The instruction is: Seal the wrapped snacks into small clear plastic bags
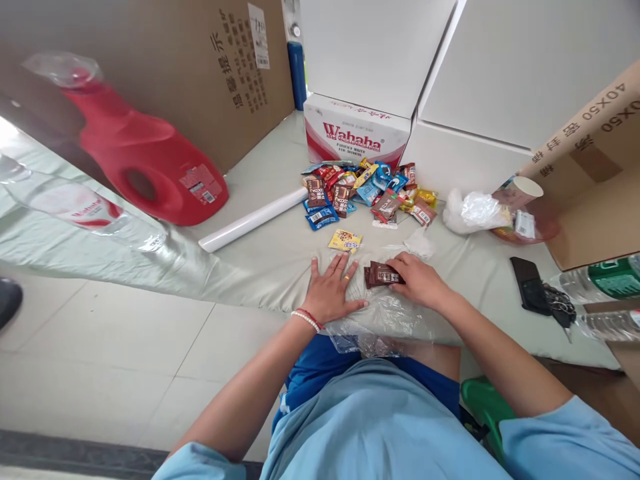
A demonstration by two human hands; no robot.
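My left hand (330, 292) lies flat with spread fingers on the covered surface, over the edge of a clear plastic bag (395, 317). Just beyond its fingertips is a yellow snack packet (345, 240) with a cookie picture. To its right, my right hand (417, 279) has its thumb and fingers closed on the end of some dark brown snack packets (381, 274), which overlap on the plastic; their exact number is hard to tell. Farther back sits a pile of small wrapped snacks (369, 190) in brown, blue, red and yellow.
A white tube (255, 219) lies left of the pile, near a red jug (150, 160). Behind stands a Wahaha carton (356, 130). On the right are a crumpled white plastic bag (473, 211), a paper cup (525, 189), a black phone (530, 283) with keys, and bottles (613, 277).
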